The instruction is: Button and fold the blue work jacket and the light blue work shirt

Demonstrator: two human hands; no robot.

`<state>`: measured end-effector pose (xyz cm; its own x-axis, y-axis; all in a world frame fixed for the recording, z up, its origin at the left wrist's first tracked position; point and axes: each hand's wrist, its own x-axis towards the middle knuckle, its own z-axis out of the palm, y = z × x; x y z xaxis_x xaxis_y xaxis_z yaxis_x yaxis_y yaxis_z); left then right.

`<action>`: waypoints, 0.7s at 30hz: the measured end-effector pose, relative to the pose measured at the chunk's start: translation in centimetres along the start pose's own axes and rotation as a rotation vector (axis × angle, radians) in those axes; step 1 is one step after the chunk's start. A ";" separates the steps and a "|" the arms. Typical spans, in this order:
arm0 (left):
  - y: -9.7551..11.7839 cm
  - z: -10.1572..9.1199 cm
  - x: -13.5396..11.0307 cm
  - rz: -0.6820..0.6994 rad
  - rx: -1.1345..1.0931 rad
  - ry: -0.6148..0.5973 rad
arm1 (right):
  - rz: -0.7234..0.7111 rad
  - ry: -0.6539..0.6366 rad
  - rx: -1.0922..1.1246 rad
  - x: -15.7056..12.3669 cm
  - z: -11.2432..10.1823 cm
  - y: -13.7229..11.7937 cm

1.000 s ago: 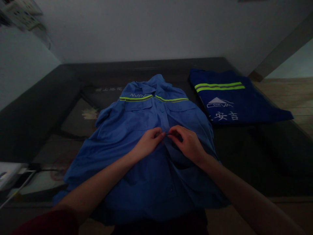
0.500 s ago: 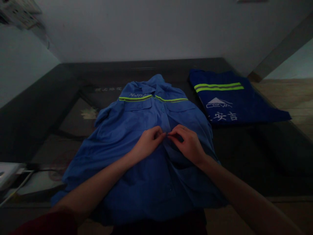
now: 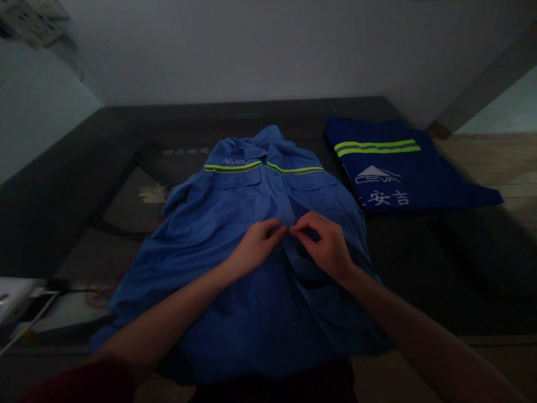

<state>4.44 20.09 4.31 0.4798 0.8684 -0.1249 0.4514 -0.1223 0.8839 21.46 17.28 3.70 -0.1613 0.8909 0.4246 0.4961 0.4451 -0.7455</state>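
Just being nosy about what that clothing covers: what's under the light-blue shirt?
The light-blue shirt lies on the dark table, which shows past its sides and collar. Pale lettering shows left of the collar. Whatever the cloth itself covers cannot be seen.

The pinched fingertips of the left hand (image 3: 257, 246) and right hand (image 3: 327, 246) cover part of the placket on the light-blue work shirt (image 3: 226, 207); a button at that point cannot be confirmed. The chest lettering (image 3: 234, 162) is legible only as "NJP"; its end is obscured. On the folded dark-blue garment (image 3: 457, 190), the first character of the lower line is incomplete at the fold. The socket strip (image 3: 33, 23) is blurred and cropped by the frame, as is the white box (image 3: 14, 294). Both forearms exit the frame.
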 end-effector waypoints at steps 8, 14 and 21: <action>0.0 -0.1 0.0 0.042 0.045 0.014 | 0.138 0.025 0.142 0.0 0.0 -0.1; 0.1 -0.1 0.0 0.039 0.044 0.012 | 0.257 0.069 0.243 0.1 0.3 0.0; 0.5 0.2 -0.3 0.048 -0.017 0.050 | 0.402 0.073 0.352 0.4 0.2 0.1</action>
<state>4.74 19.69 4.69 0.4624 0.8846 -0.0603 0.4161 -0.1564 0.8958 21.28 17.72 3.71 0.0482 0.9943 0.0953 0.1881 0.0847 -0.9785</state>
